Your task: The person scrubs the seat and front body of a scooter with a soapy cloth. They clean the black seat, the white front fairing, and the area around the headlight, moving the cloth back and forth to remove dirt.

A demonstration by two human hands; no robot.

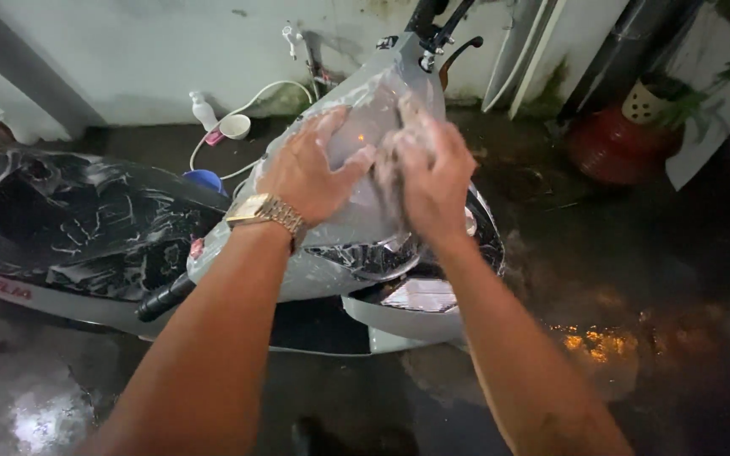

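A grey scooter stands across the wet floor, its soapy grey front panel (373, 110) facing me. My left hand (310, 169), a gold watch (265, 211) on its wrist, lies flat on that panel with fingers spread. My right hand (433, 173) presses on the panel just beside it, fingers curled and foamy; whether it holds a cloth or sponge I cannot tell. Below the hands is the black soapy headlight area (382, 257). The black seat (86, 219), streaked with suds, stretches to the left. A black handlebar grip (165, 297) juts out lower left.
A white wall runs along the back, with a tap (293, 35), a white hose (247, 105), a spray bottle (203, 110) and a small cup (235, 127) near it. A red pot (614, 143) with a plant stands at right. The concrete floor (635, 338) is wet.
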